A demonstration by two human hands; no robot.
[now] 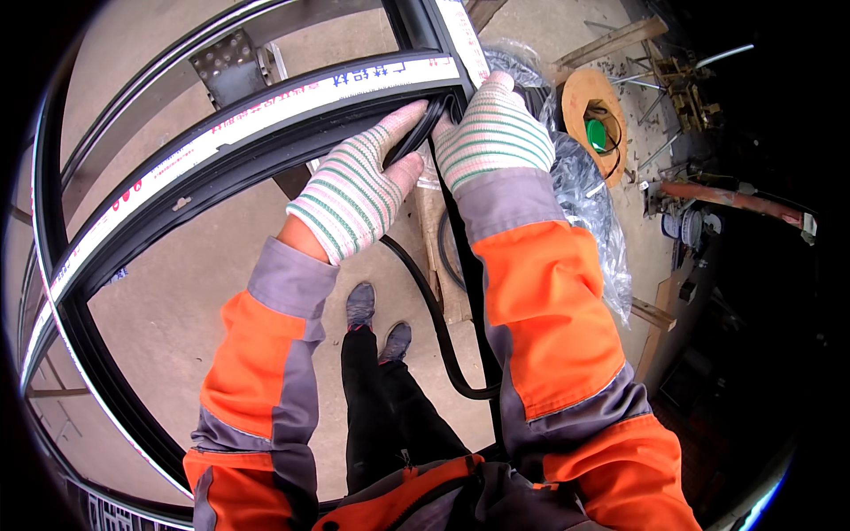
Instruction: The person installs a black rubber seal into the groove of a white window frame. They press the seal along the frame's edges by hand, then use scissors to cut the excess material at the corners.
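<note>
A black rubber seal strip (436, 311) runs up to the corner of a dark metal frame (239, 129) that has white printed film along its face. My left hand (354, 188), in a striped knit glove, pinches the strip between thumb and fingers just inside that corner. Gloved the same way, my right hand (494, 137) is closed around the frame's side bar at the corner, its thumb close to the bent strip. What lies under its fingers is partly hidden. From my left hand the strip's loose length hangs in a curve toward the side bar.
Crumpled clear plastic wrap (591, 199) lies right of the frame. Beyond it are an orange-brown ring-shaped board (575, 106) with a green round item (597, 134), wooden beams (615, 42) and metal rods. A perforated metal plate (228, 69) sits behind the frame. My shoes (360, 305) stand on the concrete floor.
</note>
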